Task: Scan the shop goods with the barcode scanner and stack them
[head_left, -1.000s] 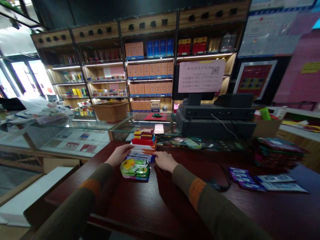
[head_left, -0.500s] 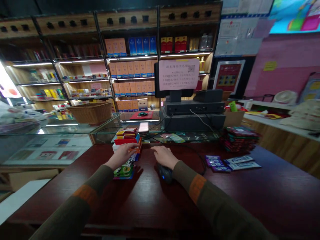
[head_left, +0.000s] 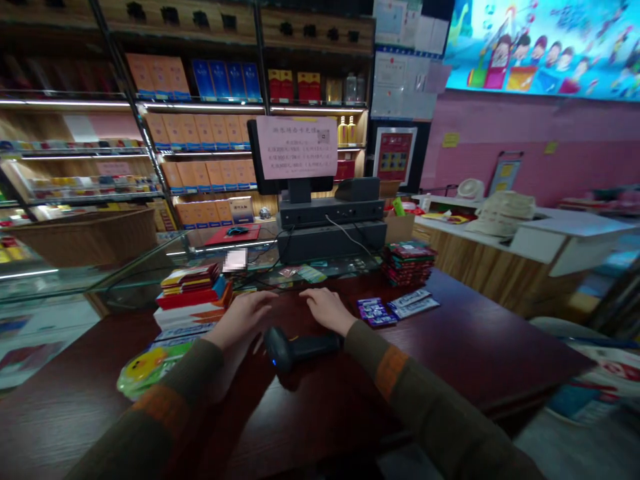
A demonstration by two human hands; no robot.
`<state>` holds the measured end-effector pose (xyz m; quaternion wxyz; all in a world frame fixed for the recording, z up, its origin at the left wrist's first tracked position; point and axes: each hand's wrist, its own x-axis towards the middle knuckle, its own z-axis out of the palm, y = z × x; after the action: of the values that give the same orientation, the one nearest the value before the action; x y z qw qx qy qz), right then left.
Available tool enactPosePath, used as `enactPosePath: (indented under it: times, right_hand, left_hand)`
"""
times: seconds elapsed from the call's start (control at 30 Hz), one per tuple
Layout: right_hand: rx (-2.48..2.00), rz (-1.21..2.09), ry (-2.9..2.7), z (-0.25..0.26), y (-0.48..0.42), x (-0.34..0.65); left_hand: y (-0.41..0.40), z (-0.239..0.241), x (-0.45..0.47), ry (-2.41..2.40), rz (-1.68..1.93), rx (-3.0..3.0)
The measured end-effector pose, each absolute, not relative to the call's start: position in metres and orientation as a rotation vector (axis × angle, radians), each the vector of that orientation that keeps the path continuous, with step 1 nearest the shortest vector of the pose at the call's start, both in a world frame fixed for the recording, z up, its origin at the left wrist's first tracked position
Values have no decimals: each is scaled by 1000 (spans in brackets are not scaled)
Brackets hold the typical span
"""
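My left hand (head_left: pixel 245 317) hovers over the dark red table with its fingers stretched forward, holding nothing. It is nearest to a pile of packets and boxes (head_left: pixel 193 310) in red, yellow and white. My right hand (head_left: pixel 329 311) is also open, palm down, fingers reaching toward the left. Below and between the hands lies a black barcode scanner (head_left: pixel 300 349) with a small blue light; neither hand grips it. A clear package with a yellow duck shape (head_left: pixel 147 365) sits partly behind my left sleeve.
Purple packets (head_left: pixel 375 311) and long silver-blue packets (head_left: pixel 414 303) lie right of my right hand, before a tall stack of dark packets (head_left: pixel 409 262). A monitor with a pink notice (head_left: pixel 299 148) stands behind. A wicker basket (head_left: pixel 90 237) is at the left.
My view has turned right, so the table goods appear farther left. The scanner, partly covered by my right wrist before, now shows more fully between my hands. Both hands remain open.
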<state>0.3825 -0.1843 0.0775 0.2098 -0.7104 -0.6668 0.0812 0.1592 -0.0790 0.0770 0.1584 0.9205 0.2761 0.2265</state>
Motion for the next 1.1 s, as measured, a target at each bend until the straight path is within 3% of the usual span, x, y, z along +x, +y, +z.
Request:
enactPosePath:
  times: [0.63, 1.1]
  right_hand:
    - [-1965, 217, -1690, 38, -189, 457]
    - [-1956, 156, -1620, 23, -209, 505]
  left_hand:
    - [-74, 43, 184, 850, 694, 2497]
    - [-85, 64, 224, 759, 608, 2522]
